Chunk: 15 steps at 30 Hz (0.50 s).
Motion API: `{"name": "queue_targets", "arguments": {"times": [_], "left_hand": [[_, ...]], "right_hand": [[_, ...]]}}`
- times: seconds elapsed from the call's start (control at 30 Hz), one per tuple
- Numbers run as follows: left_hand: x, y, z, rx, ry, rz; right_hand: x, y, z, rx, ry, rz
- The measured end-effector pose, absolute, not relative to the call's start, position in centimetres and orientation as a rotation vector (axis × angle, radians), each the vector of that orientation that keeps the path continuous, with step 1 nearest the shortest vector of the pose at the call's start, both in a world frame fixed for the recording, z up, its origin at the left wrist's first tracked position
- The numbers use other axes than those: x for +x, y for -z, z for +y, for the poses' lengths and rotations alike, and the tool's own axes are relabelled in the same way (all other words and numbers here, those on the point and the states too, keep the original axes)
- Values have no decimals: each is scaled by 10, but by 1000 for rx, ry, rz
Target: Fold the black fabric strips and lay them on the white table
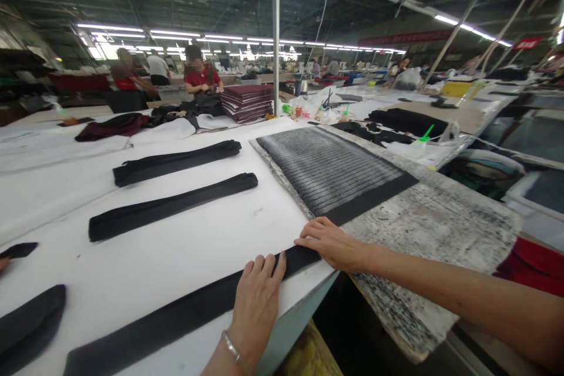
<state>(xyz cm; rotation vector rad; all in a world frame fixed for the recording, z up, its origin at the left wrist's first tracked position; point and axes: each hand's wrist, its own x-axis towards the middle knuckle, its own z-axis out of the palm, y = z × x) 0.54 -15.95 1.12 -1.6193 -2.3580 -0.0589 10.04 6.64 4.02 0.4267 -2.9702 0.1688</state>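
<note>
A long black fabric strip (176,314) lies along the near edge of the white table. My left hand (258,294), with a silver bracelet at the wrist, rests flat on the strip with its fingers extended. Just to the right, my right hand (332,244) has its fingers stretched over the strip's far end, beside the speckled board. Its thumb is partly hidden. Overlapping dark pieces (330,164) lie in close rows on that board, their edges greyish.
Two folded black bundles (174,205) (176,163) lie on the white table (211,235). The speckled board (458,223) juts past the table edge. Maroon stacked pieces (247,103) and a green-tipped bottle (425,141) stand farther back. Co-workers are behind; another person's fingers (3,264) show at left.
</note>
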Motion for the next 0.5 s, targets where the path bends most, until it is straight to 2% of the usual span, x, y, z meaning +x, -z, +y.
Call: {"name": "queue_targets", "arguments": {"times": [0.27, 0.5], "left_hand": [[5, -5, -187, -1378, 204, -2555], [-23, -5, -307, -1212, 4, -2558]], "right_hand": [[98, -15, 64, 508, 46, -2827], [101, 0, 72, 568, 230, -2660]]}}
